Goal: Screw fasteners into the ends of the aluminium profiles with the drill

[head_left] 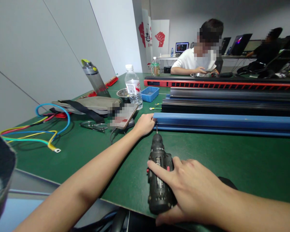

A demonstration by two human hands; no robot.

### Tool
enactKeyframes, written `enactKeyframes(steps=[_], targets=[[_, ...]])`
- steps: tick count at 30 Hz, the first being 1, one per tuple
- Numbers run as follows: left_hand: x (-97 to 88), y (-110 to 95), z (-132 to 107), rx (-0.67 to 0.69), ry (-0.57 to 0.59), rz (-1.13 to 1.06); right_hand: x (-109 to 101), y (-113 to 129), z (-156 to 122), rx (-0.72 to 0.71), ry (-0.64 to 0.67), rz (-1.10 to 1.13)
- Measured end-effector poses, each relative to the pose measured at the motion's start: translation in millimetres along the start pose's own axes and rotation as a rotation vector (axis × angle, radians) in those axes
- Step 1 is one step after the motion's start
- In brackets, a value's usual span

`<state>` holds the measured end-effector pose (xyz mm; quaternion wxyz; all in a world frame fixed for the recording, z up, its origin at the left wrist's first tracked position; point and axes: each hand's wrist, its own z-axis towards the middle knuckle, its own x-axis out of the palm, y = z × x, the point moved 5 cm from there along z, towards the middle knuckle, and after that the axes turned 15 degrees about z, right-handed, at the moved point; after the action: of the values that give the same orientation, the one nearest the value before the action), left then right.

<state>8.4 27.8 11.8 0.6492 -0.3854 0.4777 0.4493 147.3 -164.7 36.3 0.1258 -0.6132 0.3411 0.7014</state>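
My right hand [188,180] is closed around a black cordless drill [157,167] that points away from me. The drill's thin bit [157,128] reaches the near side at the left end of a long blue metal profile [222,122]. My left hand [146,124] grips that same end of the profile, its fingertips partly hidden there. Behind the blue piece lies a black profile [207,106], with short wires [155,108] ending in ring lugs at its left end. Exactly where the bit meets the profile is too small to make out.
Left of my left hand are a propped phone [124,116], pliers [94,125] and cables with a lug [45,138]. Behind stand a water bottle [133,85], a blue tray [149,94] and a grey bottle [95,79]. A person [195,62] sits across the green table [232,161].
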Motion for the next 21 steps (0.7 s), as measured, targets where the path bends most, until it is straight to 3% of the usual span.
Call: enactKeyframes(steps=[21], targets=[[0.1, 0.5, 0.8, 0.010, -0.010, -0.006, 0.0, 0.3, 0.5, -0.001, 0.010, 0.024]])
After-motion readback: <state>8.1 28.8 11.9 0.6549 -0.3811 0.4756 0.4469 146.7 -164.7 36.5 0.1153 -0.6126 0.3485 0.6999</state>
